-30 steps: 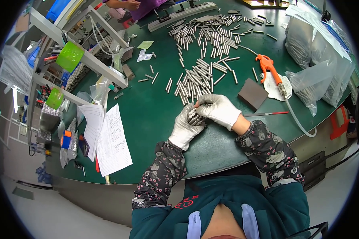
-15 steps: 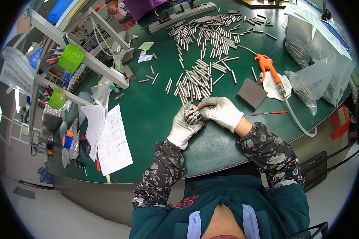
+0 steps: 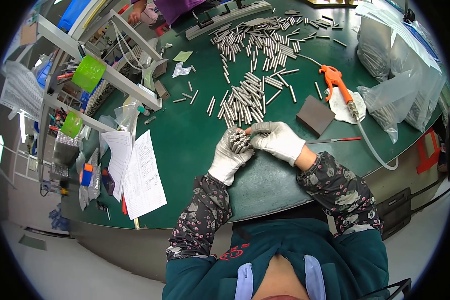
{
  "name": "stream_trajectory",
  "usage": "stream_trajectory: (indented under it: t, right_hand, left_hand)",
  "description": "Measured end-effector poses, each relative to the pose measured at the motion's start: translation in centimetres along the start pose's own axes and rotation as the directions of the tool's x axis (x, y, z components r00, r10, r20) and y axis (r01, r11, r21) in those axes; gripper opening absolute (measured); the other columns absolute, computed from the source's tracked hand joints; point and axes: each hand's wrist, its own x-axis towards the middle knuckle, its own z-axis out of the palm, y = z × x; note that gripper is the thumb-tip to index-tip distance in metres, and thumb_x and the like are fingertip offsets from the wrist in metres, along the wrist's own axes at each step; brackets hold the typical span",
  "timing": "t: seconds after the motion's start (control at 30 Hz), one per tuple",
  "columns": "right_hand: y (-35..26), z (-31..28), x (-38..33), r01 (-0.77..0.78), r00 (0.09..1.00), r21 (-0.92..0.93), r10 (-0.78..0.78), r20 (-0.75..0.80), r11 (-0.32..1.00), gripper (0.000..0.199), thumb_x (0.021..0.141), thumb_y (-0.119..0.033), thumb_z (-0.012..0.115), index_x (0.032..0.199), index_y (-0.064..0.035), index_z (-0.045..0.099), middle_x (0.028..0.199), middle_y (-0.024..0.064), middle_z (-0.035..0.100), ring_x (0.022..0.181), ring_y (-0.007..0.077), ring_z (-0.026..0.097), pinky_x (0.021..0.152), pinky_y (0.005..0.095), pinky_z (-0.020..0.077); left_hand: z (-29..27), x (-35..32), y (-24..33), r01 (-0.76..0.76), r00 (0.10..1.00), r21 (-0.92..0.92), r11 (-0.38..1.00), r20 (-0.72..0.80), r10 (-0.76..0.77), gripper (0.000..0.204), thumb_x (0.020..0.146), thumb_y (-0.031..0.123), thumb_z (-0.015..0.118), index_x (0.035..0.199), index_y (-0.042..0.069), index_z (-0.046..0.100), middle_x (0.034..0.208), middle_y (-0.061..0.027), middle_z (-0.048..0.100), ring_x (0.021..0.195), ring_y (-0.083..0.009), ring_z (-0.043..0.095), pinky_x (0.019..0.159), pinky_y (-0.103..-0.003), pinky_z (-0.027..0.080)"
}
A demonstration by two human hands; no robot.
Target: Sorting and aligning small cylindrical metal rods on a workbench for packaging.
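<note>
My left hand [image 3: 228,159], in a white glove, grips a bundle of short metal rods [image 3: 239,140] held upright with the ends facing me. The gloved right hand [image 3: 277,140] sits beside it, fingertips touching the bundle's right side. Both hands hover over the green table [image 3: 185,150] near its front edge. Just beyond them lies a heap of loose metal rods [image 3: 245,97], and several more rods [image 3: 265,40] are scattered toward the far side.
A dark grey block [image 3: 315,115] and a red-handled tool [image 3: 335,140] lie right of my hands. An orange air gun [image 3: 337,85] with its hose rests on a white cloth. Plastic bags of rods [image 3: 400,70] stand far right. Papers [image 3: 140,172] and a shelf rack [image 3: 85,85] are left. Another person [image 3: 160,10] works opposite.
My hands stay in the same place. The right fingers have shifted slightly on the bundle of rods held in the left hand.
</note>
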Motion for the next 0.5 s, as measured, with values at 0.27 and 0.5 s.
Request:
stream_trajectory:
  t: [0.27, 0.5]
  right_hand:
    - [0.23, 0.00, -0.07, -0.003, 1.000, 0.022, 0.002, 0.025, 1.000, 0.030, 0.077, -0.014, 0.060, 0.103, 0.0001, 0.064, 0.083, 0.0094, 0.066, 0.075, 0.0103, 0.059, 0.069, 0.0233, 0.0478]
    - [0.28, 0.03, -0.07, 0.006, 1.000, 0.051, -0.007, 0.026, 0.999, 0.030, 0.078, -0.014, 0.060, 0.104, 0.0007, 0.064, 0.080, 0.0077, 0.065, 0.072, 0.0091, 0.057, 0.068, 0.0229, 0.0471]
  left_hand:
    - [0.24, -0.27, 0.19, -0.046, 0.999, -0.046, 0.998, 0.002, 0.046, 0.053, 0.067, -0.016, 0.063, 0.112, 0.006, 0.047, 0.094, -0.0004, 0.057, 0.080, -0.0074, 0.057, 0.066, -0.020, 0.049]
    - [0.44, -0.27, 0.28, -0.038, 0.999, -0.010, 0.999, -0.014, 0.038, 0.053, 0.067, -0.017, 0.063, 0.112, 0.006, 0.047, 0.094, -0.0002, 0.057, 0.080, -0.0073, 0.057, 0.065, -0.020, 0.049]
